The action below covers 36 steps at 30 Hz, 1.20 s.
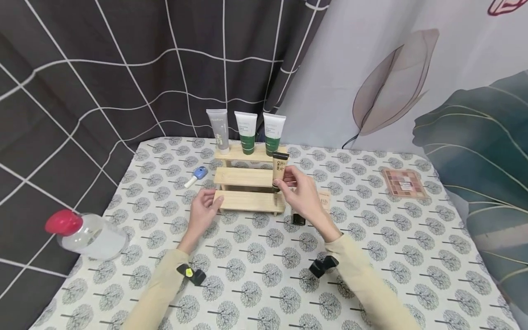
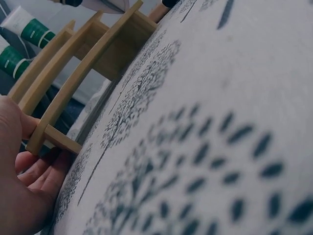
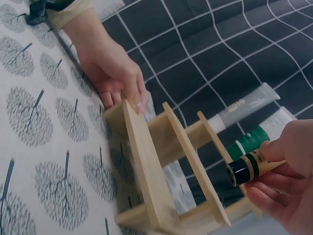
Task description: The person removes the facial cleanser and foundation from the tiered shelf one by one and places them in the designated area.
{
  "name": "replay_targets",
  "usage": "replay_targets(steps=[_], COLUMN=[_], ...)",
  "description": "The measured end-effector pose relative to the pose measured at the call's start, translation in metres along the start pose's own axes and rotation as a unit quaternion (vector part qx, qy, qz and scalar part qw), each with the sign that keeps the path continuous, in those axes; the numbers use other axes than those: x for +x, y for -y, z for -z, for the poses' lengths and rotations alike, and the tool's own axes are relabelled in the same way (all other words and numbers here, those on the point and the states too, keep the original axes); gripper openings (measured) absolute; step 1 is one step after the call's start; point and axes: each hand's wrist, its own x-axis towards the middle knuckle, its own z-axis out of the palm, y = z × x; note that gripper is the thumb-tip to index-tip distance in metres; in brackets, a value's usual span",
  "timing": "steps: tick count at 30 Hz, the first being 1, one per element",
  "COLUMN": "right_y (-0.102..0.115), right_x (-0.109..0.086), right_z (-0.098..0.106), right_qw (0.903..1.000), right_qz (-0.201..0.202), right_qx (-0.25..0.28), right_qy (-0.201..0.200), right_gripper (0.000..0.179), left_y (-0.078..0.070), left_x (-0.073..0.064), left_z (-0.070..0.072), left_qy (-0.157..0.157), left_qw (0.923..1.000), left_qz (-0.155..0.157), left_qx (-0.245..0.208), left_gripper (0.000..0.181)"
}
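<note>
My right hand [image 1: 303, 195] pinches a small beige tube with black ends [image 1: 279, 169] between thumb and fingers. It holds the tube upright in front of the right end of the middle step of a three-step wooden display rack [image 1: 243, 176]. With my left hand [image 1: 203, 211] I grip the left end of the rack's lowest step; in the left wrist view the thumb [image 2: 29, 126] lies on the board and the fingers curl beneath it. Along the top step stand a grey tube [image 1: 220, 130] and two white-and-green tubes, one in the middle [image 1: 246, 133], the other at right [image 1: 273, 133].
Left of the rack lies a small blue-and-white item [image 1: 196, 176]. A clear bottle with a red top [image 1: 92, 234] lies at the table's left. Partly behind my right hand are a pale box [image 1: 325, 200] and a black-capped item [image 1: 299, 219]. A makeup palette [image 1: 404, 183] lies far right.
</note>
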Motion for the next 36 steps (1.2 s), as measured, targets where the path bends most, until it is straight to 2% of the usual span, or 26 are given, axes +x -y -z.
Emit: replay_targets(steps=[9,18,30,36], right_y=[-0.013,-0.029,-0.052,-0.061], right_x=[-0.018,-0.034,-0.051,-0.06], right_z=[0.021,0.04,0.066,0.075], right_qw=[0.9994,0.9973,0.9912,0.9892], right_qz=[-0.015,-0.057,-0.11,-0.121], right_qx=[-0.031,-0.046,-0.071,-0.08], right_qy=[-0.007,-0.006,-0.017,-0.018], right_gripper=[0.026,0.022,0.028,0.027], left_y=[0.0,0.001,-0.001,-0.002], left_x=[-0.002,-0.001,0.001,0.001], left_z=[0.0,-0.002,0.0,0.0], left_qy=[0.009,0.007,0.002,0.005], left_qw=[0.9998,0.9999,1.0,0.9999], left_qz=[0.017,0.011,0.004,0.008], left_qx=[0.002,0.007,0.005,-0.005], left_gripper=[0.044,0.04,0.039,0.039])
